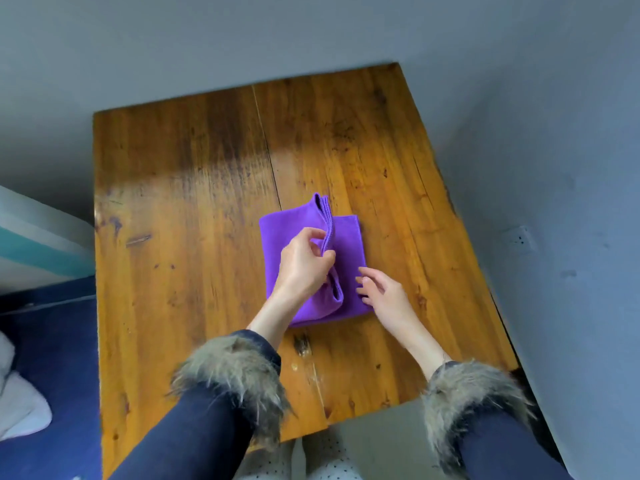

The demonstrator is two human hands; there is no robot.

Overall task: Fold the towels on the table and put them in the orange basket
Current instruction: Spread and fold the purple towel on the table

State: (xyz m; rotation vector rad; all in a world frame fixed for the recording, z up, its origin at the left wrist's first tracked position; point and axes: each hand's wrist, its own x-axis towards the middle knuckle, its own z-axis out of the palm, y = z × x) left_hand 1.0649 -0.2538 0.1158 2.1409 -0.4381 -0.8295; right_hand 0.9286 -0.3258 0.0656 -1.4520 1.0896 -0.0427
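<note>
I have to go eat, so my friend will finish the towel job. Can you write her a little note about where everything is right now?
Left hand: pinches the stacked loose edges of the purple towel, lifting them over toward the right.
Right hand: open, fingers resting on the towel's near right part.
The towel lies partly folded on the wooden table, near its middle.
Done: earlier folds, judging by the layered edge.
Left: lay this fold flat, then put the towel in the orange basket, which is not in view. No other towels show on the table.
</note>
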